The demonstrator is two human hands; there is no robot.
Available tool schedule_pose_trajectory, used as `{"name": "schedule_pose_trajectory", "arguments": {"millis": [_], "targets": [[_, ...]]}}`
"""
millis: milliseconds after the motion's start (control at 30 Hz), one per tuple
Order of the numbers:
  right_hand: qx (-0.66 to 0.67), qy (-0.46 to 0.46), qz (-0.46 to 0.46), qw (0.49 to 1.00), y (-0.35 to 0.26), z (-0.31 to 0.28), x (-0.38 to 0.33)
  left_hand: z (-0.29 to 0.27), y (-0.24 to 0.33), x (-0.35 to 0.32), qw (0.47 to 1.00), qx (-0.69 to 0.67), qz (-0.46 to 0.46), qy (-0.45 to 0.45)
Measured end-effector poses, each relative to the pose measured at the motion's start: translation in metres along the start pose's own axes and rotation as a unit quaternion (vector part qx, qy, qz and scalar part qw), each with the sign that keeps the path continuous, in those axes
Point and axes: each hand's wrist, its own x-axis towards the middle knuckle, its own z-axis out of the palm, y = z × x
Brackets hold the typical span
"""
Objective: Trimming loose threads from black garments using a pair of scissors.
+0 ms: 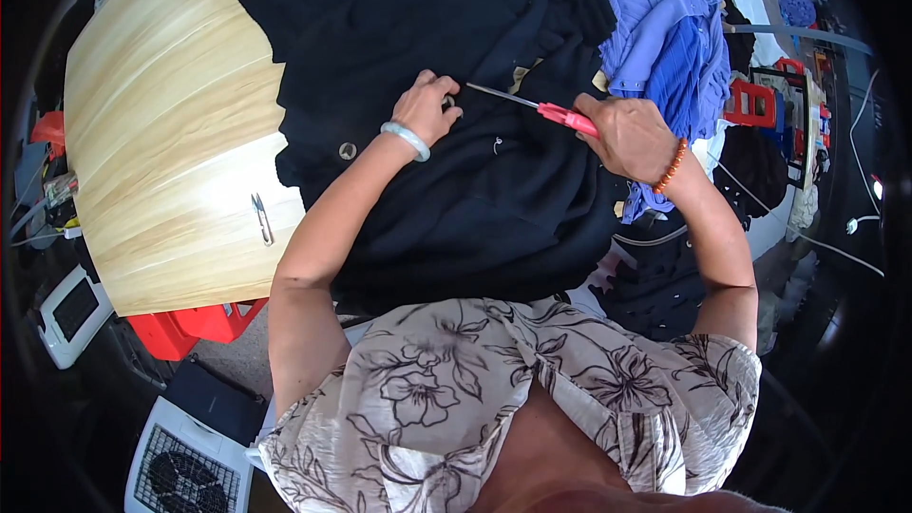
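Observation:
Dark cloth (380, 19) is heaped across the table in front of me. On it, my left hand (427, 109) is closed, its curled fingertips at a small round shiny piece (449, 103) that they partly hide. My right hand (632, 138) grips the red handle of a tool with a long thin metal shaft (508, 95). The shaft points left, its tip just right of my left fingers. Nearer my left forearm, a round button-like disc (348, 149) lies on the cloth. A short pale thread (497, 145) shows between my hands.
Thread snips (262, 219) lie on the wood-grain tabletop (180, 133) at the left. Blue and violet garments (665, 28) are piled at the right, beyond my right hand. Red stools (750, 103) stand farther right. A white-framed fan (188, 465) is at the lower left.

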Motion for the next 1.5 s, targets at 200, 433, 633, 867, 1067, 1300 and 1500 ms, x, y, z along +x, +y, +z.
{"name": "schedule_pose_trajectory", "arguments": {"millis": [200,433,633,867,1067,1300,1500], "targets": [[0.01,-0.079,0.017,0.997,-0.006,-0.004,-0.017,0.006,0.001,0.0,0.999,0.001,0.03,-0.034],[0.038,0.044,0.041,0.998,0.01,0.01,-0.029,0.007,0.022,0.013,0.992,-0.053,0.105,0.053],[0.022,0.038,0.087,0.995,0.027,0.023,-0.049,0.042,0.047,0.046,0.974,-0.06,0.216,0.001],[0.018,-0.028,0.109,0.993,0.041,0.038,-0.059,0.064,0.049,0.055,0.98,0.108,0.159,0.045],[0.047,-0.022,0.065,0.997,0.04,0.041,-0.048,0.066,0.047,0.064,0.955,0.263,0.129,-0.054],[0.04,0.042,0.106,0.993,0.053,0.063,-0.064,0.057,0.041,0.069,0.978,0.151,0.122,-0.079],[0.064,0.0,0.084,0.994,0.048,0.056,-0.077,0.055,0.041,0.082,0.989,0.083,0.066,-0.106]]}}
